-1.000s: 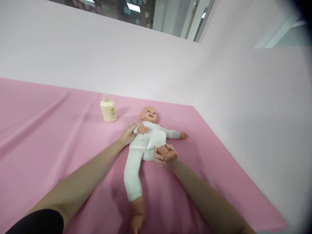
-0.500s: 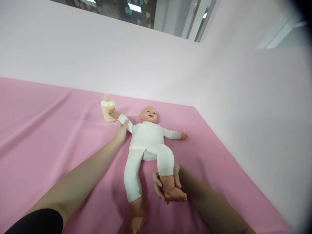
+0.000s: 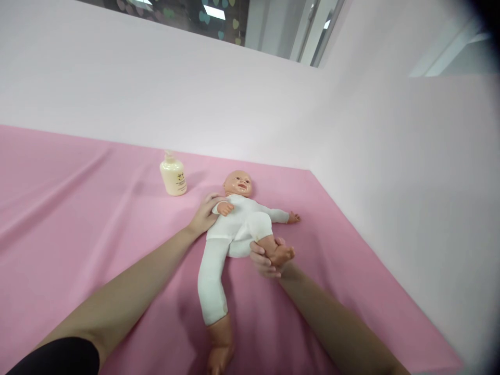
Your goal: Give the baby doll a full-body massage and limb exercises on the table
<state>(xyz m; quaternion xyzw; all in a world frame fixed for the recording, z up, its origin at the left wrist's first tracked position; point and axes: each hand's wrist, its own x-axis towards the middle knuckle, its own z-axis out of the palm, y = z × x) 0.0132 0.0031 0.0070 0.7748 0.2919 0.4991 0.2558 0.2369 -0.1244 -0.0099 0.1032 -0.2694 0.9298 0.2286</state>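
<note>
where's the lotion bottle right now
The lotion bottle stands upright on the pink sheet, left of the doll's head and beyond the left hand.

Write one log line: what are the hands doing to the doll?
left hand: holds doll arm | right hand: grips doll's foot, knee bent | bottle: upright, apart

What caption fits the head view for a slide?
Left hand holds a baby doll's arm across its chest; right hand grips its bent leg on a pink sheet, lotion bottle nearby.
</note>
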